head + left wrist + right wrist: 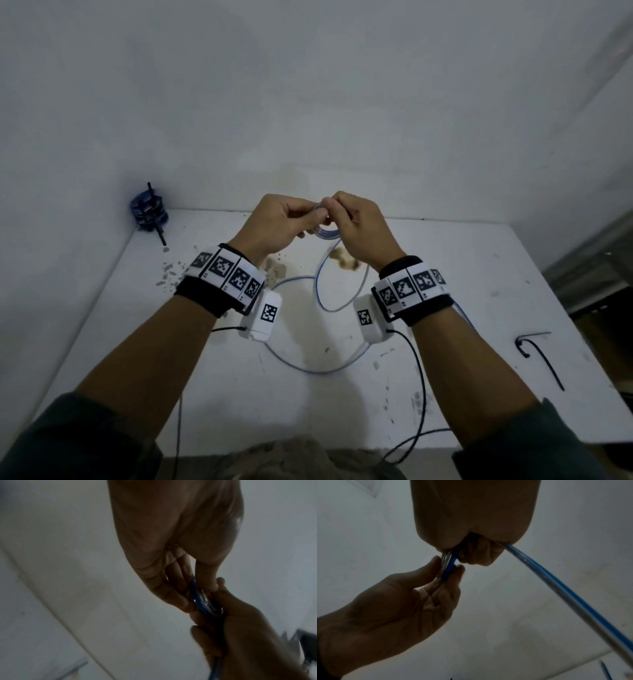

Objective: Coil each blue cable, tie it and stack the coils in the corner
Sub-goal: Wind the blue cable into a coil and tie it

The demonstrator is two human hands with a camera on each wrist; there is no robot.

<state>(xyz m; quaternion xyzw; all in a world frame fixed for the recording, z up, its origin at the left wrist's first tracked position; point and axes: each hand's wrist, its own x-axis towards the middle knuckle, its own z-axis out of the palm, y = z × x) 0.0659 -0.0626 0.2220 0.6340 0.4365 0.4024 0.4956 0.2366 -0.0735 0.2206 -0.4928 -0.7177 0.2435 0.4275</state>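
Observation:
Both hands are raised above the far middle of the white table point(445, 274), meeting around a small coil of blue cable point(327, 233). My left hand point(284, 222) pinches the coil point(200, 599) between thumb and fingers. My right hand point(356, 226) curls around the coil's other side point(448, 563), and the loose blue cable point(565, 592) runs out of its fist. That loose length point(322, 368) lies in wide loops on the table below my wrists. A stack of tied blue coils point(149, 210) stands in the far left corner.
A black cable tie point(541, 356) lies near the table's right edge. Brown stains point(344, 260) and small chips point(169, 270) mark the surface. White walls close the back and left sides. Thin black wires point(419, 394) hang from the wrist cameras toward me.

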